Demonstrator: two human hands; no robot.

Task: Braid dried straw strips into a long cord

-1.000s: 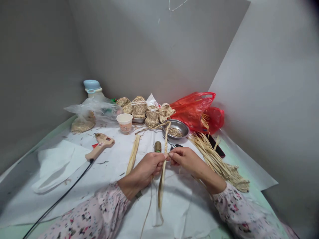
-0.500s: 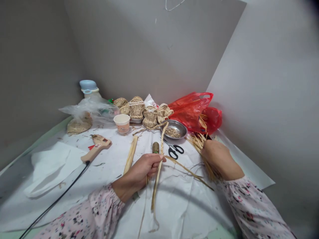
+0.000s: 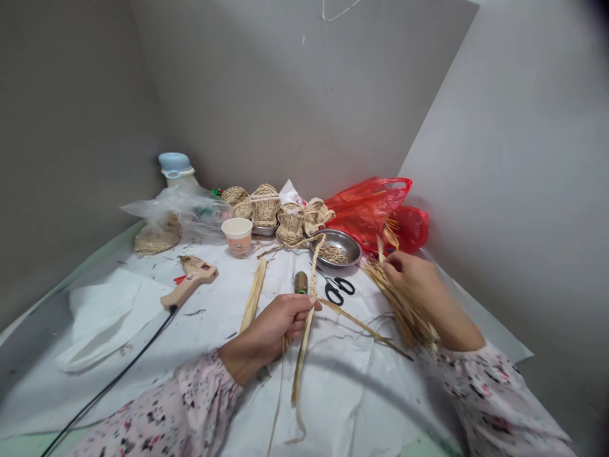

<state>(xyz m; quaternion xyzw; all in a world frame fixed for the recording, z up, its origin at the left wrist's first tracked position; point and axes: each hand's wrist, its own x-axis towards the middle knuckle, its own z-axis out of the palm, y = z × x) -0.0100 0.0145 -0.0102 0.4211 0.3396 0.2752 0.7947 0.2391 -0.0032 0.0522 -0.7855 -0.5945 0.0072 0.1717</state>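
Observation:
My left hand (image 3: 278, 324) is closed on a straw braid (image 3: 314, 270) at the point where the plaited part ends and loose strands hang down toward me. The braid runs away from the hand to the small woven baskets (image 3: 278, 216) at the back. My right hand (image 3: 416, 279) rests on a bundle of loose straw strips (image 3: 404, 304) at the right, fingers pinched on one strip near its far end. Black scissors (image 3: 339, 289) lie between my two hands.
A glue gun (image 3: 190, 279) with a black cord lies at the left. A paper cup (image 3: 238, 233), a steel bowl (image 3: 340, 246), a red plastic bag (image 3: 375, 212), a clear bag (image 3: 176, 212) and a blue-lidded bottle (image 3: 177, 170) stand at the back. A small spool (image 3: 301, 281) stands beside the braid.
My right hand let go of the braid, swung right to the straw bundle and now pinches a strip at its far end. My left hand kept its hold on the braid.

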